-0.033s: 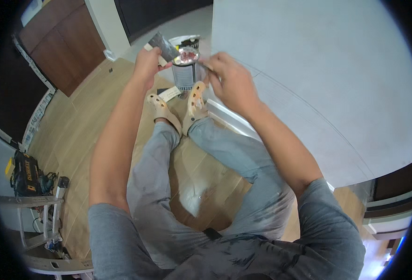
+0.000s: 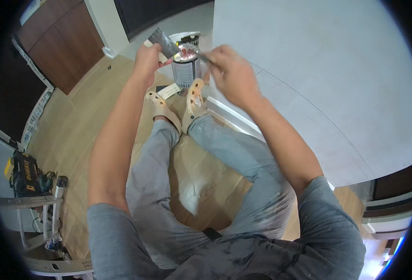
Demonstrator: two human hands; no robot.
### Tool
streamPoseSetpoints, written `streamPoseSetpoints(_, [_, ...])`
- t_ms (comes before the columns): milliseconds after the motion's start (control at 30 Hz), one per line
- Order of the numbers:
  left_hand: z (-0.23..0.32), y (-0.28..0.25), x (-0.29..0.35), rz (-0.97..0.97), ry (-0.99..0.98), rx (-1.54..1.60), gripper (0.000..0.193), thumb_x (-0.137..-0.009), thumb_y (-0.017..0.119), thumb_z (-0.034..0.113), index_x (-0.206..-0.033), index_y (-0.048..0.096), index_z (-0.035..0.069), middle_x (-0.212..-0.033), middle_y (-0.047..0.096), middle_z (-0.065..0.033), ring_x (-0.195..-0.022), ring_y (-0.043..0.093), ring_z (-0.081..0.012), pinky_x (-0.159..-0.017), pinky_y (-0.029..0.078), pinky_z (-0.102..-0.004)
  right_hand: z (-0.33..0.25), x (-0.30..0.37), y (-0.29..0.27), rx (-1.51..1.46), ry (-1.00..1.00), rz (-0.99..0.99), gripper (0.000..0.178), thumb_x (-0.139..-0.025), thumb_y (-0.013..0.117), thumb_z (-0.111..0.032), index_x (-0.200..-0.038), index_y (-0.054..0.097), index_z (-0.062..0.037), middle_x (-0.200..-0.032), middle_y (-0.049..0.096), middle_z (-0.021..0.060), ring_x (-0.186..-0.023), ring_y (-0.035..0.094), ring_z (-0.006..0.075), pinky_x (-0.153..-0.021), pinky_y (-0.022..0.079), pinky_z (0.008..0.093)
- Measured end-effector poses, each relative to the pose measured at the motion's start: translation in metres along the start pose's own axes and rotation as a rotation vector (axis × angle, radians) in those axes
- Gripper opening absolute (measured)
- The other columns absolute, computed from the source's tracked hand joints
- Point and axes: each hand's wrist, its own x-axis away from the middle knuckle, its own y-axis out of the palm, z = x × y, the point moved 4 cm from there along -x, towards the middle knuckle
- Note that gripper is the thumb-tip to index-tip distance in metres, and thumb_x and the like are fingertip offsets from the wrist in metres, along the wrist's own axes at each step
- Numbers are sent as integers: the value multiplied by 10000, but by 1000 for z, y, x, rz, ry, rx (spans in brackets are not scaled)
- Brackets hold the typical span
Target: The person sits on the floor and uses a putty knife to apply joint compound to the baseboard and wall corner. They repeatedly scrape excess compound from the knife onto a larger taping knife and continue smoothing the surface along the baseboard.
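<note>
A broad scraper (image 2: 164, 43) with a cream handle and a smeared grey blade is gripped in the left hand (image 2: 147, 60), its blade held at the upper left of the open tin (image 2: 184, 74); whether the rim is touched cannot be told. A slim tool (image 2: 203, 57) is pinched between the curled fingers of the right hand (image 2: 236, 77), just right of the tin, its end directed toward the tin's mouth, where reddish matter is seen. Behind the tin, a black-and-white package (image 2: 187, 38) is placed. A cream-and-dark flat piece (image 2: 169, 91) is laid on the wood-look floor (image 2: 89, 121) in front of the tin, to its left, and two beige clogs (image 2: 195, 100) are planted nearer the wearer. The tin is flanked on its right by a white wall (image 2: 308, 70), edged with a pale skirting board (image 2: 231, 115). Well apart from the tin, to the near left, a black tool case (image 2: 25, 172) and a metal ladder (image 2: 28, 201) are seen.
</note>
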Motion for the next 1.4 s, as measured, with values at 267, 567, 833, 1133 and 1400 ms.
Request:
streamPoseSetpoints(267, [-26, -4, 1, 14, -34, 131, 245, -972, 529, 54, -1206, 479, -2, -1075, 519, -103, -950, 581, -203, -851, 662, -407, 33, 12, 6, 30, -2, -112, 258, -944, 584, -76, -1149, 740, -101, -1061, 653, 126, -968, 648, 344, -842, 530, 428])
streamPoseSetpoints(567, [-38, -35, 30, -73, -154, 406, 375, -1033, 532, 179, -1300, 470, -77, -1226, 595, -212, -1075, 646, -328, -1027, 564, -438, 92, 254, -154, 183, 474, -9, 251, -975, 589, -10, -1188, 721, -28, -1113, 680, 173, -955, 672, 314, -826, 551, 385])
streamPoseSetpoints(833, [-2, 10, 83, -197, 50, 412, 300, -1025, 572, 133, -1256, 533, -54, -1343, 529, -136, -1243, 533, -218, -1118, 487, -412, 39, 624, -314, 609, 1174, 302, 352, -922, 609, -55, -1236, 731, -157, -1149, 671, 135, -1154, 600, 339, -999, 489, 437])
streamPoseSetpoints(1133, [46, 178, 137, -664, 55, 290, 291, -1069, 506, 187, -1271, 617, 10, -1357, 511, -79, -1240, 536, -192, -1116, 473, -403, 1, 727, -318, 452, 1227, 371, 427, -871, 588, 17, -1263, 706, -106, -1312, 619, 175, -1267, 553, 372, -1102, 456, 438])
streamPoseSetpoints(1400, [56, 298, 190, -981, -13, 230, 323, -1079, 497, 179, -1329, 624, 18, -1331, 567, -39, -1220, 557, -141, -1060, 500, -377, -58, 797, -322, 567, 1310, 469, 432, -822, 564, 19, -1223, 696, -72, -1346, 615, 158, -1306, 527, 382, -1104, 439, 462])
